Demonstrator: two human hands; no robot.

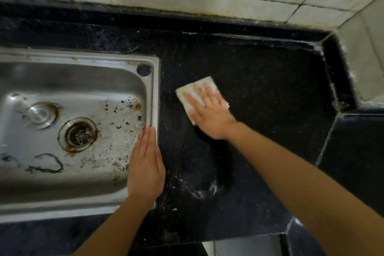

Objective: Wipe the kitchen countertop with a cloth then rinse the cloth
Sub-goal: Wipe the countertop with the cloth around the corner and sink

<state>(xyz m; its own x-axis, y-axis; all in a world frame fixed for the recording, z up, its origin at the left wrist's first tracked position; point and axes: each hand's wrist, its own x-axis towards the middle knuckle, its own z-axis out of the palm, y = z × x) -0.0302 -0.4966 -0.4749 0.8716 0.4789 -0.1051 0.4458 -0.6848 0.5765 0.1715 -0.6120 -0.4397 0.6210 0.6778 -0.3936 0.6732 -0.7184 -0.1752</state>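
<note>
Cloth: small, pale, folded flat on dark table, right of sink. Looks light, soft, likely damp; should slide easily and bunch if pinched. Best held under flat palm, or by free corner for lifting. Right hand grip apart, fingers spread, pressing cloth. Left hand flat, fingers straight, resting on sink rim. Whitish smear near front edge.

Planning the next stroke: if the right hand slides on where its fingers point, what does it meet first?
Right hand crosses bare countertop, then likely meets the raised back ledge, passing just right of the sink corner.
</note>
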